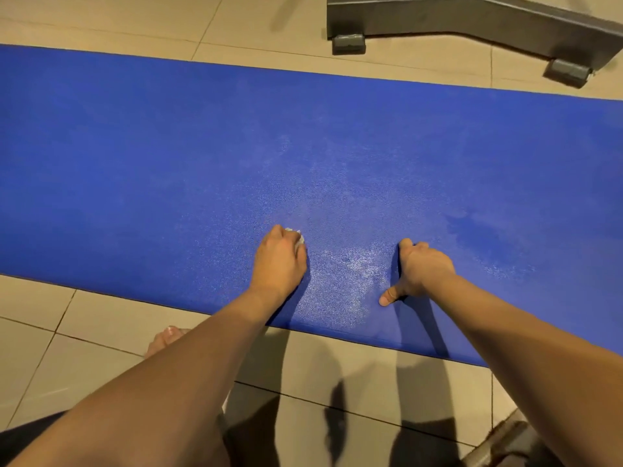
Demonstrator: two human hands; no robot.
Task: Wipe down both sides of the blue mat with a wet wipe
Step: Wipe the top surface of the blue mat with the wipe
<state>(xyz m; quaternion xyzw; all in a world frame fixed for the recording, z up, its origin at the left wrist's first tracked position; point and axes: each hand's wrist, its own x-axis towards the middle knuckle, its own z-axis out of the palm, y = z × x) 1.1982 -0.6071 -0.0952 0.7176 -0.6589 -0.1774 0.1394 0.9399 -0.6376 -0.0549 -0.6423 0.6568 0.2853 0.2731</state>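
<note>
Tiled floor carries blue mat, grey frame.

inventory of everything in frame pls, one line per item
blue mat: 1, blue, flat on the floor across the whole view
wet wipe: 1, white, on the mat under the left hand, mostly hidden
wet sheen: 1 patch, pale, on the mat between the hands
tiled floor: 1, beige, under everything
metal frame: 1, grey, two feet, top right beyond the mat
unclear object: 1, grey, bottom right corner
bare toes: 1 foot, on tiles near the mat's near edge
left hand: 1, grips the wipe on the mat
right hand: 1, fingers curled, rests on the mat
</note>
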